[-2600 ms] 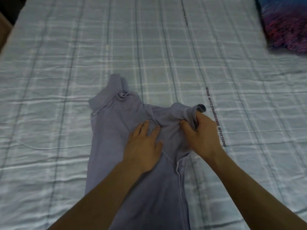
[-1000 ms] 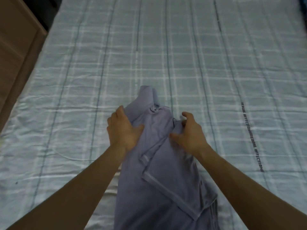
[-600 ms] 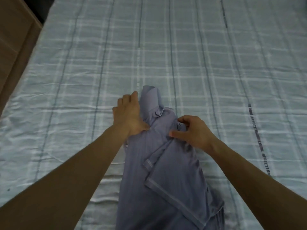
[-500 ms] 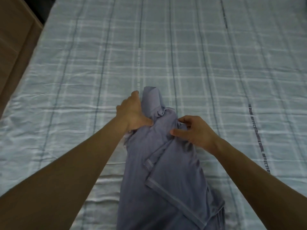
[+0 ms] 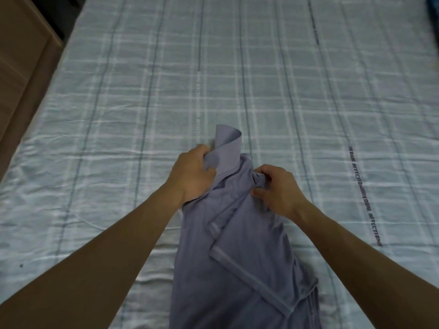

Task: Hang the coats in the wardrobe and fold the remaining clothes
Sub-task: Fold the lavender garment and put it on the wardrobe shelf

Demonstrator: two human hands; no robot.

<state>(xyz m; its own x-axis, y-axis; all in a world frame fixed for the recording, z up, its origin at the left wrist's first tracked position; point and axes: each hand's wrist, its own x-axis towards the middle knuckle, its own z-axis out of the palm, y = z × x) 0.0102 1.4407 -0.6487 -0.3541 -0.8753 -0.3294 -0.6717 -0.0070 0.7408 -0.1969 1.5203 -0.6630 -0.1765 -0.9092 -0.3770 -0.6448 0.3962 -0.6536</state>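
Observation:
A lavender-grey shirt (image 5: pixel 237 257) lies lengthwise on the bed, folded narrow, with a hemmed sleeve laid across its middle. Its far end curls upward into a standing flap. My left hand (image 5: pixel 192 173) grips the left side of that far end, fingers curled round the fabric under the flap. My right hand (image 5: pixel 276 187) pinches a bunched fold at the right shoulder between thumb and fingers. The near end of the shirt runs out of view at the bottom.
The bed is covered by a pale blue checked sheet (image 5: pixel 261 79) with a printed text stripe at the right. A brown wooden cabinet (image 5: pixel 19 58) stands along the bed's left edge. A dark blue fabric edge (image 5: pixel 434 10) shows at the top right corner.
The shirt's right side was folded inward over its middle. My left hand moved from pressing flat on the shirt to gripping its far left end, which now curls up. My right hand keeps the shoulder.

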